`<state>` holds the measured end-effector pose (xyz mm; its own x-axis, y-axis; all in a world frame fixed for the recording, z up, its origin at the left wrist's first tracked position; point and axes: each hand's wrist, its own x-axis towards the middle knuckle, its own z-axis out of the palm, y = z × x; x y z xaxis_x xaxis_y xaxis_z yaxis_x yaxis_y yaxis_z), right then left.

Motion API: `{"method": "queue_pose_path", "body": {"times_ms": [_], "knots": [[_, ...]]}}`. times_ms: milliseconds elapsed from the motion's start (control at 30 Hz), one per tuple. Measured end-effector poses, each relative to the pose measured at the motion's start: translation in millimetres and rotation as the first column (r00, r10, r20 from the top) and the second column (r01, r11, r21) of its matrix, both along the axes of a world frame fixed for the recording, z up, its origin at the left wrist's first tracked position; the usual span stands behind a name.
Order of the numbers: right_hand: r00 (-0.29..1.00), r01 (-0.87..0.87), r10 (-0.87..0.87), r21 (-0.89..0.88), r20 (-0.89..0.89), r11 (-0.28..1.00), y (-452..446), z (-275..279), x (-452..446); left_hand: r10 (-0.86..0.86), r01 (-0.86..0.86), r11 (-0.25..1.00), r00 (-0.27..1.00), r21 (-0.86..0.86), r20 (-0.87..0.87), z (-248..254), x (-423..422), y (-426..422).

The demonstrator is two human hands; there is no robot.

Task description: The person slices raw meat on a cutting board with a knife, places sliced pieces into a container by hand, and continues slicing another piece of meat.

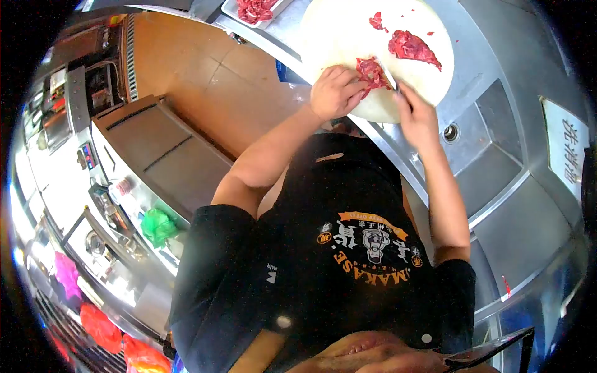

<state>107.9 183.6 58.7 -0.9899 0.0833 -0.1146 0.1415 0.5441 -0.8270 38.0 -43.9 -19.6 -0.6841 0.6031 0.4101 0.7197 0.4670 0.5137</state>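
Left grip [336, 93]: The fingers are bent and touch the lump of meat under the knife. I cannot tell if they pinch it or just press on it.
Right grip [418, 118]: It is closed around the dark handle of the knife.
Knife [388, 74]: The shiny blade is at the right side of the lump, touching it or just beside it. I cannot tell which.
Lump of meat [372, 72]: It is red and sits on the board, between the two hands.
Big piece of meat [413, 48]: It lies on the board too, up and to the right of the lump, a bit apart.
Small bit of meat [376, 21]: It is near the top of the board, with tiny red crumbs around it.
Board [329, 37]: It is round and white, and it is on the metal bench [283, 35].
Tray [278, 10]: It is white, holds more red meat, and is left of the board.
Sink [497, 158]: It is metal, with a round drain [451, 132], and is near the right arm.
Shirt [298, 292]: It is black, with orange and white words.
Bag [158, 227]: It is green and is far off to the left.
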Motion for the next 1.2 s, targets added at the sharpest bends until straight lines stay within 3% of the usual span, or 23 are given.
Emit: {"method": "queue_pose_path", "body": {"times_ms": [100, 167, 300, 400, 433, 467, 500, 600, 700, 800, 1033, 1200], "knots": [[0.986, -0.105, 0.091, 0.091, 0.142, 0.990, 1, 15, 57, -0.002, 0.002, 1.000, 1.000, -0.012, 0.015, -1, 0, -1], [0.989, -0.091, 0.076, 0.117, 0.124, 0.989, -3, 19, 80, -0.024, 0.026, 0.997, 0.999, -0.079, 0.023, 5, 0, -4], [0.980, -0.114, 0.073, 0.222, 0.185, 0.968, -11, 6, 72, -0.030, 0.029, 0.999, 0.999, -0.039, -0.016, 14, -1, -1], [0.997, -0.070, 0.068, 0.145, 0.023, 0.987, -27, -23, 15, -0.038, 0.038, 0.999, 0.999, -0.014, -0.004, 13, -2, 0], [0.982, -0.039, 0.023, 0.080, 0.189, 0.996, -37, -1, -19, -0.041, 0.041, 0.999, 0.999, -0.013, 0.001, 10, -1, 0], [0.990, -0.027, 0.026, 0.010, 0.136, 1.000, -34, -28, -40, -0.047, 0.047, 0.999, 0.999, -0.010, 0.002, 7, -1, 0], [0.994, -0.031, 0.015, 0.151, 0.105, 0.988, -38, -24, -58, -0.062, 0.063, 0.998, 0.998, -0.015, 0.013, 2, -1, -2], [0.983, 0.183, -0.185, -0.158, 0.007, 0.970, -26, -23, -60, -0.015, 0.007, 0.997, 0.994, 0.070, 0.109, 5, 2, -7], [0.999, 0.037, -0.036, 0.038, -0.019, 0.999, -6, 2, -7, 0.076, -0.096, 0.991, 0.978, 0.093, 0.194, 8, 17, -9], [0.993, -0.073, 0.060, 0.123, 0.101, 0.990, 0, 18, 57, 0.018, -0.051, 0.983, 0.983, 0.174, 0.185, -11, 24, -3], [0.968, -0.127, 0.052, 0.296, 0.247, 0.947, -10, 14, 93, 0.062, -0.066, 0.997, 0.994, 0.039, 0.091, 1, 24, 3], [0.998, -0.025, 0.035, 0.200, -0.048, 0.980, -26, -22, 22, 0.035, -0.039, 0.999, 0.993, 0.026, 0.113, 5, 25, 4]]}}
